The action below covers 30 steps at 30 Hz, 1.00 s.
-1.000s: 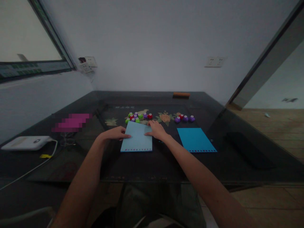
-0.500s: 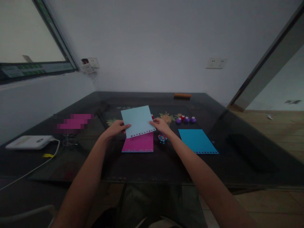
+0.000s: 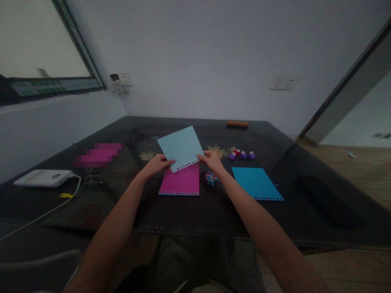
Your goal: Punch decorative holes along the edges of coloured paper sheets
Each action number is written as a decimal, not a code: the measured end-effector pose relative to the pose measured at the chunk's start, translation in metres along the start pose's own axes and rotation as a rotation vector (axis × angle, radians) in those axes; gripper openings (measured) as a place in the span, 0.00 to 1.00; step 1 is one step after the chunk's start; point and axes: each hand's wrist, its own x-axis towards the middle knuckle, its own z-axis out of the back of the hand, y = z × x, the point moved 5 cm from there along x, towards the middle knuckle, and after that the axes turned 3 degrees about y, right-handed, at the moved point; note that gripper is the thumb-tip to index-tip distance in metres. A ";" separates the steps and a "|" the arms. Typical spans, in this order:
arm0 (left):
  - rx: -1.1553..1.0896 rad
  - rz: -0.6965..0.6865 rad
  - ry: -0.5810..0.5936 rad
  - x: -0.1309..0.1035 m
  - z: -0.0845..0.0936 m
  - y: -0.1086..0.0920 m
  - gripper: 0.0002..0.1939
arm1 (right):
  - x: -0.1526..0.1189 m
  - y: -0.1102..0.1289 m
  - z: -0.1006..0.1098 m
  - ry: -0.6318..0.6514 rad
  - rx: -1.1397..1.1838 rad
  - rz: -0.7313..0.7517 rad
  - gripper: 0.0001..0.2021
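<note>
Between my two hands a pale blue sheet of paper is held up and tilted, its lower edge lined with small heart shapes. My left hand pinches its lower left corner, and my right hand pinches its lower right corner. Below it on the table lies a pink sheet, its top part hidden by the pale one. A thin blue edge shows under the pink sheet. Beside my right hand is a small pile of red, blue and white bits. A brighter blue sheet lies further right.
Several purple and red bottle-like things stand behind the blue sheet. On the left are a white power bank with a cable and a blurred pink item. A dark flat object lies right; a brown bar sits near the wall.
Both hands have raised the pale blue sheet a little and turned it further counter-clockwise, so more of the pink sheet shows. The whole view has shifted slightly.
</note>
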 end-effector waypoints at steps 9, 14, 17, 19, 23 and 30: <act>-0.016 -0.031 -0.131 0.006 0.018 0.012 0.18 | 0.001 0.005 0.000 0.028 -0.045 0.050 0.19; -0.184 0.013 -0.322 0.007 0.026 0.022 0.18 | 0.015 -0.006 -0.014 0.004 -0.134 -0.036 0.19; -0.231 0.024 -0.380 0.008 0.027 0.028 0.19 | 0.024 -0.011 -0.030 -0.014 -0.308 -0.034 0.15; -0.256 0.020 -0.410 0.009 0.028 0.031 0.19 | 0.030 -0.011 -0.041 -0.042 -0.479 -0.003 0.11; -0.318 0.020 -0.445 0.012 0.029 0.038 0.19 | 0.040 -0.013 -0.057 -0.103 -0.731 -0.003 0.10; -0.450 -0.005 -0.365 0.017 0.024 0.041 0.18 | 0.049 -0.019 -0.076 -0.107 -1.020 -0.042 0.15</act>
